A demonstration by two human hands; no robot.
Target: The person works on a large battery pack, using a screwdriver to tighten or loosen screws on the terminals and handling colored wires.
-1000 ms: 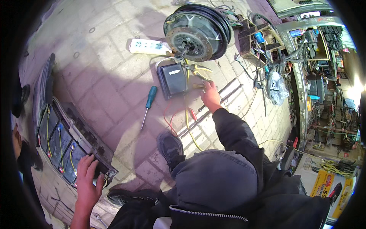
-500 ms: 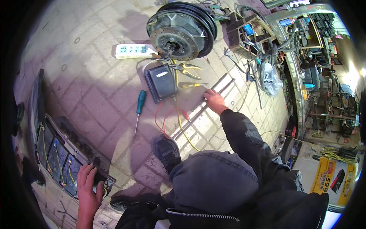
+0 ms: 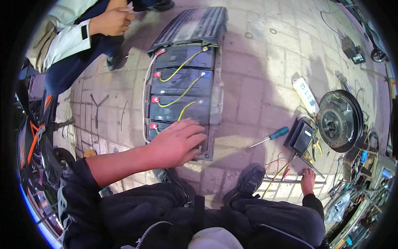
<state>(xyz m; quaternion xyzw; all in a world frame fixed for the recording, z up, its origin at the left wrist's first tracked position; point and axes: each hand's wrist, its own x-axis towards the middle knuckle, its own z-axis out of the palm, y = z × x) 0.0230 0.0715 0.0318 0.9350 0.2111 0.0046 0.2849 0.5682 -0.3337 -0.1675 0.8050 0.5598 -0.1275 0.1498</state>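
Observation:
My left hand (image 3: 181, 139) rests, fingers spread and slightly bent, on the near end of an open case (image 3: 217, 120) of dark batteries (image 3: 182, 83) linked by yellow wires, with a ribbed black cover (image 3: 190, 25) at the far end. At lower right, my right hand (image 3: 307, 180) has curled fingers beside thin metal rods (image 3: 284, 181); what it holds, if anything, is unclear. Just beyond it lie a yellow-handled screwdriver (image 3: 307, 157), pliers (image 3: 316, 146), a black box (image 3: 299, 136) and red leads (image 3: 277, 162). A teal screwdriver (image 3: 277, 134) lies between the case and that box.
A co-worker's hand (image 3: 116, 21) and legs are at upper left, above an orange-and-black vehicle (image 3: 35, 141). On the right are a power strip (image 3: 304, 93), a wheel hub (image 3: 333, 118), a small black block (image 3: 352, 50) and cluttered parts (image 3: 365, 178). My shoes flank the case's near end.
The view has swung left, centring the battery case and showing more of the co-worker. My left hand has moved up onto the batteries; my right stays low by the rods.

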